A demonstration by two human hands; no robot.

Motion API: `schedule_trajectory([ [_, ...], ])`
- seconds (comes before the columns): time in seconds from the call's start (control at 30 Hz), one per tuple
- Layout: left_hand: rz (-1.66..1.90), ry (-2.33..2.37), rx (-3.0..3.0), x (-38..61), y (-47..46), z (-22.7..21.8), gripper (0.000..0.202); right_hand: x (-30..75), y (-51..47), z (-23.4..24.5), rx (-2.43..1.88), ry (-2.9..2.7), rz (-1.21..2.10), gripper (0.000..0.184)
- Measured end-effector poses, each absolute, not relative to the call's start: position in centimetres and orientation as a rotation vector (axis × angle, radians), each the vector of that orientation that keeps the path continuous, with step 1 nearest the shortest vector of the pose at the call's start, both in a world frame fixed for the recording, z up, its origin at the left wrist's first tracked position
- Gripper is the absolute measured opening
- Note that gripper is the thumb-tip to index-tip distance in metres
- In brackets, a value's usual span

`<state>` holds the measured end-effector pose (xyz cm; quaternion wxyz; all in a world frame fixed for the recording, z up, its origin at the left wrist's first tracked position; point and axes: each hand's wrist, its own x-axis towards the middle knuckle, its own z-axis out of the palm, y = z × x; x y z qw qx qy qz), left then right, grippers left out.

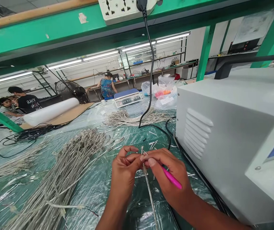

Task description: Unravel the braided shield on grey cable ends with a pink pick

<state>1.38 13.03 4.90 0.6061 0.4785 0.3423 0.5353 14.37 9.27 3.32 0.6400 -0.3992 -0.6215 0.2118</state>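
My left hand (125,167) pinches a thin grey braided cable (148,188) close to its upper end, thumb against fingers. From there the cable runs down toward the bottom edge between my forearms. In my right hand (171,174) is a slim tool with a pink handle (172,179), held like a pen. Its thin metal tip reaches the cable end beside my left fingertips. Fingers partly cover the spot where tip and cable meet, so I cannot tell the exact contact. Left of my hands lies a large bundle of similar cables (67,172).
A grey metal machine (199,118) stands close on the right. A black power cord (151,64) hangs from the power strip (120,9) onto the green bench. More cables (129,118), plastic bags (162,91) and a white roll (52,111) lie farther back. Several people sit beyond.
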Motion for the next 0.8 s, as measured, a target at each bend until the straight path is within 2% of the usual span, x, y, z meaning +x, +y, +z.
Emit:
schedule_trajectory([
  [0.4, 1.227, 0.781, 1.087, 1.3, 13.05, 4.8, 0.025, 14.15, 9.48, 3.46, -0.95, -1.334, 0.514, 0.018],
  [0.67, 1.208, 0.746, 1.046, 1.51, 13.07, 4.93, 0.027, 13.71, 9.42, 2.84, -0.962, -1.192, 0.73, 0.018],
  [0.8, 1.196, 0.706, 1.013, 1.43, 12.94, 5.02, 0.027, 13.63, 9.34, 2.6, -0.932, -1.16, 0.738, 0.017],
])
